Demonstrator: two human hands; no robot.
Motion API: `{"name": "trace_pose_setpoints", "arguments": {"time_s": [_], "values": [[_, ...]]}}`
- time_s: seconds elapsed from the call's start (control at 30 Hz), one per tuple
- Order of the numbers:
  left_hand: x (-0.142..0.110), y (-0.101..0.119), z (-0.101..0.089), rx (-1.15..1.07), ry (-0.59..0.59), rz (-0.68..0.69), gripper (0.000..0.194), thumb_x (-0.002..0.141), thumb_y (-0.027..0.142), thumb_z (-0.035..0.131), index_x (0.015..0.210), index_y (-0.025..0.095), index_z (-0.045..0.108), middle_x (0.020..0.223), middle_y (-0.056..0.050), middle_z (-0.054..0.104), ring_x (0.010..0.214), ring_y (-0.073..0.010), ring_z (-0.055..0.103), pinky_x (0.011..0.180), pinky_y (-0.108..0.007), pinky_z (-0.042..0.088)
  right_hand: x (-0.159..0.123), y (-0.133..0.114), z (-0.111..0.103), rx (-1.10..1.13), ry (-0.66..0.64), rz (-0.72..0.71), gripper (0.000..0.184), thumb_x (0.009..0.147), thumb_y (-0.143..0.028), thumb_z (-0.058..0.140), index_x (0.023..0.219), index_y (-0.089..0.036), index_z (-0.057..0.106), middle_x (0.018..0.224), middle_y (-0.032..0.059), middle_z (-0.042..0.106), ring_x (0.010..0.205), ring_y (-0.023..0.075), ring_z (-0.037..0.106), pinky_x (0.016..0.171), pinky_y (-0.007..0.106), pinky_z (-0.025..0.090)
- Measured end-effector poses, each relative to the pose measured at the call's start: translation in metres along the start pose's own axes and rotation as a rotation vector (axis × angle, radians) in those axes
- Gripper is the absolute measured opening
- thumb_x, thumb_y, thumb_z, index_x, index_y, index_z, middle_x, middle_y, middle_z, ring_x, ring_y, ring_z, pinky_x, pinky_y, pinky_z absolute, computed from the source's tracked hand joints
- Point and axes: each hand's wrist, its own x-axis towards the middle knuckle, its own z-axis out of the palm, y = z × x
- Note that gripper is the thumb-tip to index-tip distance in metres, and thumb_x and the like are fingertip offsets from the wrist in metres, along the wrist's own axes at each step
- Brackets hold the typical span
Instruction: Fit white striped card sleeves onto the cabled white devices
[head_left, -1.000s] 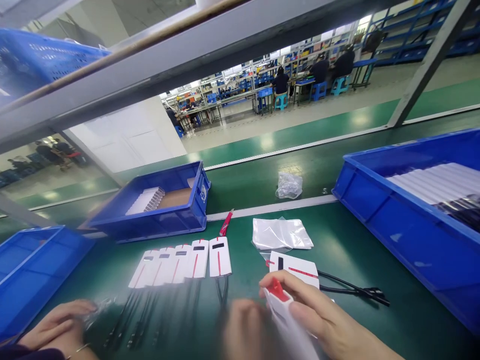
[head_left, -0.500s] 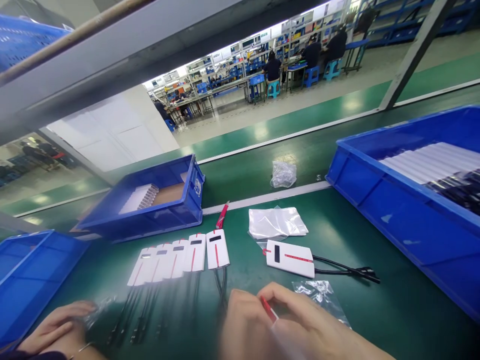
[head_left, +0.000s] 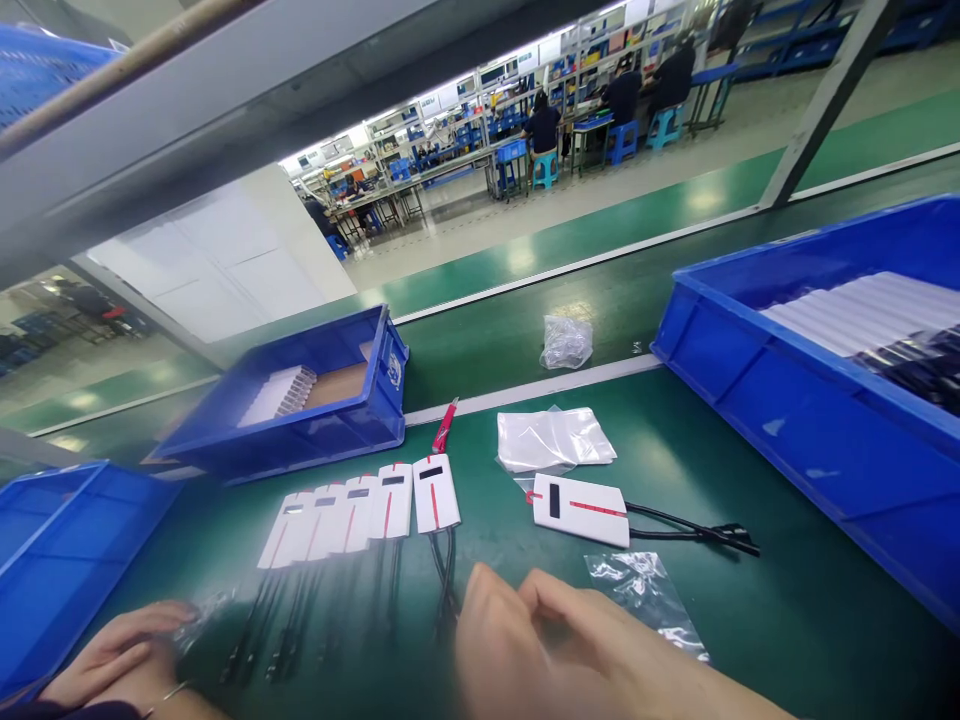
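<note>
My left hand (head_left: 491, 635) and my right hand (head_left: 600, 640) are close together at the bottom middle, fingers curled inward. Whatever lies between them is hidden by the fingers and blur. Just beyond them, a white device (head_left: 581, 510) with a dark window, a red stripe and black cables rests on its side. A clear plastic bag (head_left: 637, 590) lies flat near my right hand. Left of my hands, several similar white devices (head_left: 435, 493) stand in a row, their cables pointing towards me.
Blue bins stand at the back left (head_left: 300, 450), far left (head_left: 67, 540) and right (head_left: 787, 400). A red utility knife (head_left: 445, 427), stacked clear bags (head_left: 555, 440) and crumpled plastic (head_left: 566, 342) lie beyond. At lower left, a co-worker's hands (head_left: 120, 650) touch clear plastic.
A red and white piece visible between my fingers before is now out of sight. My hands stay close together in nearly the same place. The view has shifted slightly.
</note>
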Motion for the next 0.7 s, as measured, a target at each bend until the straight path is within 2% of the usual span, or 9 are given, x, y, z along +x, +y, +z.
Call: {"name": "trace_pose_setpoints", "arguments": {"time_s": [0.07,0.17,0.3,0.4,0.47,0.57,0.7], "values": [[-0.003,-0.004,0.000,-0.005,-0.009,-0.004,0.036,0.100,0.050,0.050,0.130,0.036,0.066,0.122,0.001,0.073,0.110,-0.0367,0.070,0.087,-0.057,0.063,-0.002,0.002,0.000,-0.011,0.003,0.007,0.033,0.096,-0.054,0.063,0.106,-0.023,0.059,0.103,0.0034,0.060,0.092,0.0241,0.057,0.079,0.034,0.045],[0.000,0.001,-0.001,0.031,0.011,-0.009,0.039,0.100,0.056,0.048,0.124,0.034,0.069,0.118,-0.001,0.075,0.107,-0.0375,0.071,0.082,-0.059,0.064,-0.003,0.004,0.003,-0.019,0.001,0.009,0.033,0.096,-0.055,0.062,0.107,-0.024,0.059,0.105,0.0043,0.061,0.099,0.0262,0.056,0.083,0.036,0.045],[0.006,0.011,0.000,0.037,0.020,-0.009,0.038,0.101,0.057,0.048,0.121,0.035,0.070,0.116,-0.002,0.075,0.106,-0.0364,0.072,0.081,-0.059,0.065,-0.001,0.003,0.003,0.021,0.004,-0.032,0.041,0.095,-0.064,0.060,0.102,-0.024,0.057,0.105,0.0036,0.060,0.097,0.0251,0.054,0.083,0.035,0.044],[0.010,0.014,0.001,0.001,0.021,0.010,0.035,0.100,0.054,0.051,0.126,0.038,0.068,0.117,-0.001,0.075,0.106,-0.0336,0.072,0.083,-0.054,0.066,0.001,-0.001,-0.003,0.077,-0.001,-0.055,0.047,0.094,-0.071,0.055,0.100,-0.024,0.054,0.097,0.0007,0.054,0.090,0.0225,0.051,0.079,0.032,0.043],[0.017,0.022,0.003,-0.075,0.013,0.029,0.035,0.099,0.053,0.053,0.129,0.040,0.066,0.118,0.000,0.074,0.107,-0.0326,0.072,0.087,-0.052,0.066,0.000,-0.004,-0.007,0.122,-0.008,-0.048,0.045,0.097,-0.070,0.051,0.099,-0.025,0.052,0.093,-0.0014,0.050,0.087,0.0206,0.051,0.077,0.031,0.041],[0.042,0.054,0.004,-0.251,-0.059,0.033,0.036,0.096,0.054,0.055,0.129,0.044,0.065,0.120,0.002,0.074,0.121,-0.0380,0.065,0.099,-0.059,0.060,-0.004,-0.005,-0.010,0.202,-0.010,-0.061,0.038,0.102,-0.065,0.045,0.107,-0.028,0.055,0.100,-0.0001,0.055,0.093,0.0223,0.056,0.083,0.033,0.042],[0.081,0.111,0.006,-0.419,-0.163,-0.016,0.034,0.097,0.055,0.052,0.128,0.048,0.066,0.119,0.005,0.074,0.135,-0.0419,0.052,0.099,-0.066,0.057,-0.004,-0.005,-0.012,0.342,0.014,-0.183,0.050,0.100,-0.068,0.043,0.129,-0.030,0.057,0.125,0.0076,0.062,0.115,0.0304,0.057,0.097,0.041,0.042]]}}
